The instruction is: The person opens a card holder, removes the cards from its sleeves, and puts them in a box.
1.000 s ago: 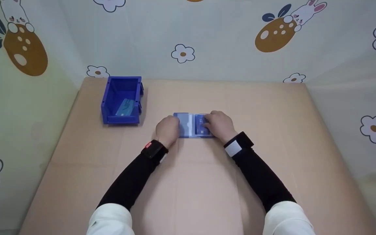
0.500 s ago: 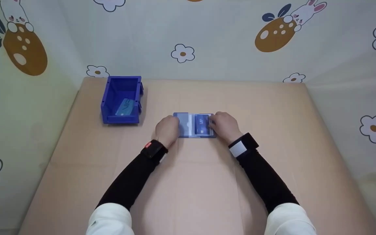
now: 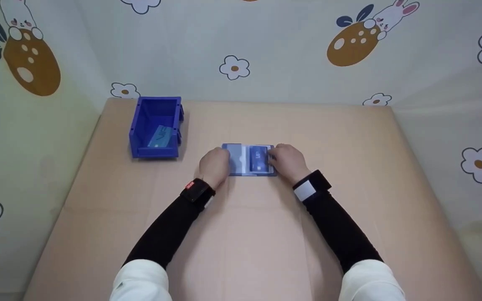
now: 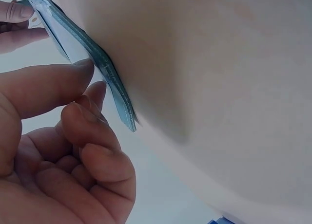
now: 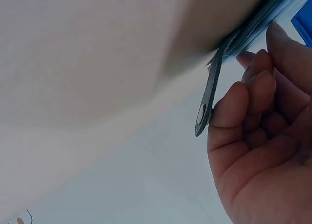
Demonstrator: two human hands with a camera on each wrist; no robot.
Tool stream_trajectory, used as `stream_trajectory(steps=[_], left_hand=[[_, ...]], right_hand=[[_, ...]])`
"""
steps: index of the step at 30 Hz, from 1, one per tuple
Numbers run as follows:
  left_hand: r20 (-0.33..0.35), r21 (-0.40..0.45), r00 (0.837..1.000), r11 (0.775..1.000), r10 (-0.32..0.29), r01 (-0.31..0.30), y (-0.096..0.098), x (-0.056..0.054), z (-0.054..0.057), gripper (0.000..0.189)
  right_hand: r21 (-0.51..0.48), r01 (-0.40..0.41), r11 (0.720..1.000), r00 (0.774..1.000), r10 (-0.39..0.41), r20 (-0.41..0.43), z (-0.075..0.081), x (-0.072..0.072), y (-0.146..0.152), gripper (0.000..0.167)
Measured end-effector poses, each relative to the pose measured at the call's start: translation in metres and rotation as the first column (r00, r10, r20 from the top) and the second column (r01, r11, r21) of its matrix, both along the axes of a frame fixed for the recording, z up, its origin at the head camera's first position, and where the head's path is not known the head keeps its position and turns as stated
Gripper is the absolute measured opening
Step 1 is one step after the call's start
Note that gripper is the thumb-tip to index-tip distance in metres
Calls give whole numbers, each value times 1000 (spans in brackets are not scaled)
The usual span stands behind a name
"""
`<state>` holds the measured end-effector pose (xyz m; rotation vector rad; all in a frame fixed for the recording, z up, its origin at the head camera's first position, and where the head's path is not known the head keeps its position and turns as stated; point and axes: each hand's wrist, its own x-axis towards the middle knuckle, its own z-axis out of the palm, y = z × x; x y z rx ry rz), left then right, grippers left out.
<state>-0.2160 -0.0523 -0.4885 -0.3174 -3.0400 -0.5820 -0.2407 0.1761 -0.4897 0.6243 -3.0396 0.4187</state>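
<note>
An opened blue card holder (image 3: 236,159) with clear sleeves lies on the table in the head view. In its right-hand sleeve sits a dark blue card (image 3: 258,159) with white lettering. My left hand (image 3: 215,167) pinches the holder's left edge, thumb on the inner face, as the left wrist view shows. At the opposite edge my right hand (image 3: 289,163) grips the holder, its thumb beside the card. In the right wrist view a strap (image 5: 208,95) with a metal snap sticks out from the holder, against the curled fingers. Parts of both hands' fingertips are hidden.
A blue open-front bin (image 3: 156,153) stands at the table's back left with a teal card (image 3: 161,136) marked VIP inside. The tan tabletop (image 3: 266,234) meets a patterned wall covering (image 3: 283,50) at the back and sides.
My right hand has drawn back to the right, off the dark blue card's face to the holder's right edge, uncovering the card. My left hand has stayed in place.
</note>
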Motion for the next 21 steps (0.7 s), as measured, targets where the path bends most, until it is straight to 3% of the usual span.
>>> stream_trajectory(steps=[13, 21], left_hand=[[14, -35, 1000, 999, -16, 17, 1, -4, 2, 16], [49, -45, 999, 999, -15, 17, 12, -6, 11, 21]], right_hand=[[31, 5, 1000, 1000, -5, 16, 1, -2, 0, 22], [22, 7, 1000, 1000, -7, 28, -1, -2, 0, 20]])
